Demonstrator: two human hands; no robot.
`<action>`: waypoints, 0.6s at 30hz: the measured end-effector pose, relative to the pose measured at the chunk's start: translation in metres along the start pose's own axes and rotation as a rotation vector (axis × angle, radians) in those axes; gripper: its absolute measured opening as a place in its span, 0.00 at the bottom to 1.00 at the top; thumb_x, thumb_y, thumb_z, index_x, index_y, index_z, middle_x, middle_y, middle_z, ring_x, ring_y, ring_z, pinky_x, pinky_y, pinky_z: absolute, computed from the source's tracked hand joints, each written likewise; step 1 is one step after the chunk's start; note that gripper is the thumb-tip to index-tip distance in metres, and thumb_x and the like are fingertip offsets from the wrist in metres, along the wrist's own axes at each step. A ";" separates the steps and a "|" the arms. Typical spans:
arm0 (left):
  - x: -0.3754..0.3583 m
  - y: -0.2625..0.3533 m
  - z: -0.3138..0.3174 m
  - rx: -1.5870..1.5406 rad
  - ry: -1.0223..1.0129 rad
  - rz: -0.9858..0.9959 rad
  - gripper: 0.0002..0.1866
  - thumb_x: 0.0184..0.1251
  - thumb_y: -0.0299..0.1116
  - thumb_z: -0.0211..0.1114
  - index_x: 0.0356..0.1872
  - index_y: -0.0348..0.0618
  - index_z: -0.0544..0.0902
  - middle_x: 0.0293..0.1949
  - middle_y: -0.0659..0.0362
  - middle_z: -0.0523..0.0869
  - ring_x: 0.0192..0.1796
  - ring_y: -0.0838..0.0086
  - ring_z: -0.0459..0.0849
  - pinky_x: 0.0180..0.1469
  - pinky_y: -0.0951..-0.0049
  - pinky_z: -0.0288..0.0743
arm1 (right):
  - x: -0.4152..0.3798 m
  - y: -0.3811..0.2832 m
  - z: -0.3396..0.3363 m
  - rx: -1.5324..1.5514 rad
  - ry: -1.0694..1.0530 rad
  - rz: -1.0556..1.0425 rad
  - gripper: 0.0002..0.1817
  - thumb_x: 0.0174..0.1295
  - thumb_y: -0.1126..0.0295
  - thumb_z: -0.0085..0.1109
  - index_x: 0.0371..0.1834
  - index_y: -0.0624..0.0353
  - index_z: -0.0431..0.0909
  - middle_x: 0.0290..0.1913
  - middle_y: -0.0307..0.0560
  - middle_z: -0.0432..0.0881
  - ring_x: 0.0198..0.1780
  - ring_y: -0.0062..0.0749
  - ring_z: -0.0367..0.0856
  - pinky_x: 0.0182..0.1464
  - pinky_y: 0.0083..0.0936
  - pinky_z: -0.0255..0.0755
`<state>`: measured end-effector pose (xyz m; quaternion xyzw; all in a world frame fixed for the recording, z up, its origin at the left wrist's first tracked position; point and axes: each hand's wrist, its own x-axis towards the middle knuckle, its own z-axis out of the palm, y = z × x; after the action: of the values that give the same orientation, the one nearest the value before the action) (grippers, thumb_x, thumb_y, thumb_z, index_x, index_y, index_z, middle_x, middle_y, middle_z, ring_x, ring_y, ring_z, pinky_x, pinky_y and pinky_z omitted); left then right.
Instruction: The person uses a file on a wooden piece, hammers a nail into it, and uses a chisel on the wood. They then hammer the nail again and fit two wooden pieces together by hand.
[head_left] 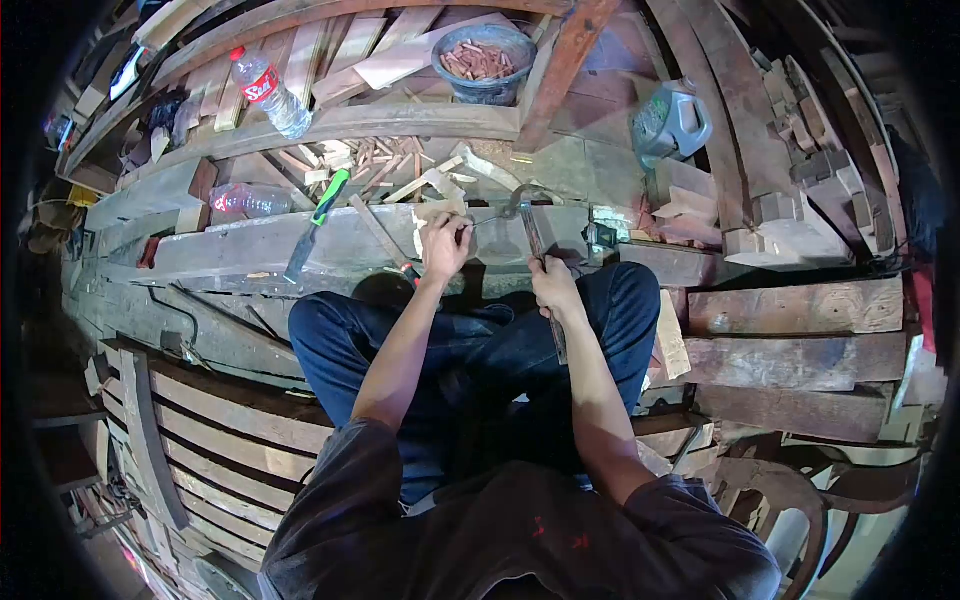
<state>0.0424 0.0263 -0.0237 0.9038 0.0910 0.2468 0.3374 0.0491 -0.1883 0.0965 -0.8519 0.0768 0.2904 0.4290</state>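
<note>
My right hand (554, 286) is closed around the handle of a hammer (533, 232). The hammer's head is over the thick wooden beam (350, 237) in front of my crossed legs, and the handle's lower end points back toward my lap. To its left, my left hand (446, 246) pinches a thin, dark metal rod (487, 220) that points toward the hammer head. Its fingers rest by a pale piece of wood (436, 213) on the beam. A chisel with a green handle (328, 198) lies across the beam farther left. Near my left wrist is a red-and-black tool handle (410, 273).
Wood scraps (375, 160) lie beyond the beam. A bucket of small wood pieces (487, 65), a water bottle (272, 92) and a grey-blue jug (672, 124) stand farther back. Another bottle (250, 200) lies at left. Stacked planks (797, 362) are at right, a slatted wooden piece (215, 430) at left.
</note>
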 end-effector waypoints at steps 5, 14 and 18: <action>0.003 0.001 -0.001 -0.032 0.014 0.027 0.04 0.58 0.30 0.70 0.33 0.45 0.87 0.30 0.55 0.84 0.37 0.58 0.81 0.41 0.58 0.74 | 0.005 0.006 0.002 0.026 0.016 0.002 0.22 0.73 0.56 0.53 0.43 0.70 0.79 0.18 0.50 0.77 0.12 0.34 0.76 0.13 0.32 0.69; 0.003 -0.001 0.002 -0.195 0.066 0.029 0.02 0.55 0.28 0.69 0.29 0.45 0.87 0.26 0.52 0.85 0.29 0.58 0.83 0.36 0.58 0.77 | 0.004 0.008 0.002 0.095 -0.009 -0.039 0.20 0.74 0.57 0.52 0.38 0.68 0.77 0.16 0.47 0.73 0.12 0.31 0.72 0.12 0.32 0.64; 0.002 -0.001 0.000 -0.195 0.112 0.098 0.03 0.46 0.26 0.65 0.23 0.45 0.85 0.28 0.52 0.85 0.35 0.55 0.84 0.43 0.57 0.78 | -0.011 -0.006 0.000 0.165 -0.060 0.014 0.18 0.75 0.58 0.49 0.53 0.64 0.73 0.15 0.39 0.66 0.10 0.27 0.65 0.11 0.29 0.57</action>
<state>0.0440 0.0281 -0.0237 0.8550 0.0412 0.3208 0.4055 0.0420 -0.1864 0.1071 -0.8040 0.0937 0.3115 0.4978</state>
